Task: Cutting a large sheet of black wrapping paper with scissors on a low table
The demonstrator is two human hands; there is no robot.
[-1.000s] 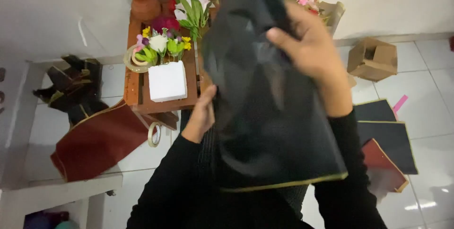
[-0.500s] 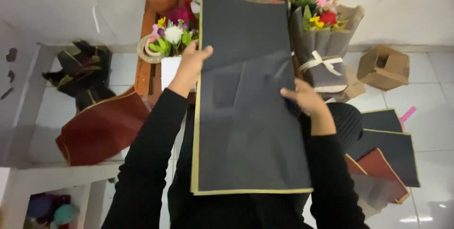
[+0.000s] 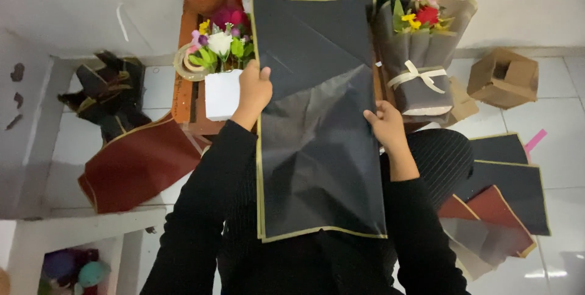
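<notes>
The person sits on the floor holding a large black sheet of wrapping paper with a thin gold border spread flat over the lap and the low wooden surface. The left hand pinches the sheet's left edge, thumb on top; the right hand grips the right edge lower down, fingers curled under it. The paper carries slanting creases, and its far end lies over the surface, just beside a grey-wrapped bouquet tied with a cream ribbon. A small white block stuck with mixed flowers stands touching the left wrist side.

The sheet looks thin, possibly translucent, though the dim light makes that hard to judge. Pulling the two edges apart unevenly could tear it along a crease. Sliding it forward may nudge the bouquet or the flower block over. A dark red sheet lies on the floor to the left.
</notes>
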